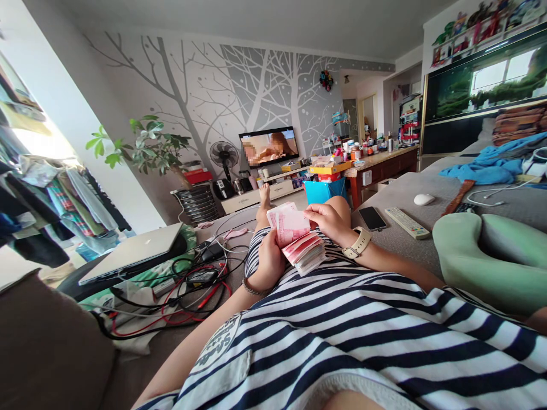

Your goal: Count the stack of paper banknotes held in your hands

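A thick, folded stack of red and white banknotes (308, 254) sits over my lap, above the striped cloth (342, 307). My left hand (270, 259) is closed round the left side of the stack, its thumb near the top. From the right, my right hand (328, 221) pinches the edge of a pink and white banknote (291, 223) that stands up from the bundle. The lower ends of the notes fan out between the two hands. Part of the bundle is hidden behind my left fingers.
On my left lie a laptop (134, 250) and tangled cables (192, 287). To the right are a phone (372, 218), a remote control (407, 222), a white mouse (424, 199) and a green neck pillow (491, 262). A cluttered table (384, 161) stands beyond my legs.
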A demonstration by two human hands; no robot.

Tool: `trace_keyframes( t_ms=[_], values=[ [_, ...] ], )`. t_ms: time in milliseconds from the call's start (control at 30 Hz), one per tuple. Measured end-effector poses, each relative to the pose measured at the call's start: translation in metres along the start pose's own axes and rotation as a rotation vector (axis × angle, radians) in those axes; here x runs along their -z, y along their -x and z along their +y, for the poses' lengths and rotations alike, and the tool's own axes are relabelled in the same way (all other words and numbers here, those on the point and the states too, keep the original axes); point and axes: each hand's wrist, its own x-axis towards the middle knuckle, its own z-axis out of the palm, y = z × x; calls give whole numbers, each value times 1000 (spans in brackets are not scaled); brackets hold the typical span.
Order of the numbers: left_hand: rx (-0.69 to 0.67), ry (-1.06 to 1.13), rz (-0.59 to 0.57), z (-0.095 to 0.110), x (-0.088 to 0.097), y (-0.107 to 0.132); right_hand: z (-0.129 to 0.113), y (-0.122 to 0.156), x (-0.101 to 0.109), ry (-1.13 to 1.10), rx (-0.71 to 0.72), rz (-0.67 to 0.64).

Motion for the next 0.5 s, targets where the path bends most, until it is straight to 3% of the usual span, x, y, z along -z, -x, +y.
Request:
trace_keyframes(
  t_ms=[133, 500],
  values=[
    [40, 20, 21, 1, -1, 0, 0, 0, 0, -7, 18, 5],
    [-33, 49, -10, -13, -1, -6, 0, 0, 0, -5, -4, 2]
  ],
)
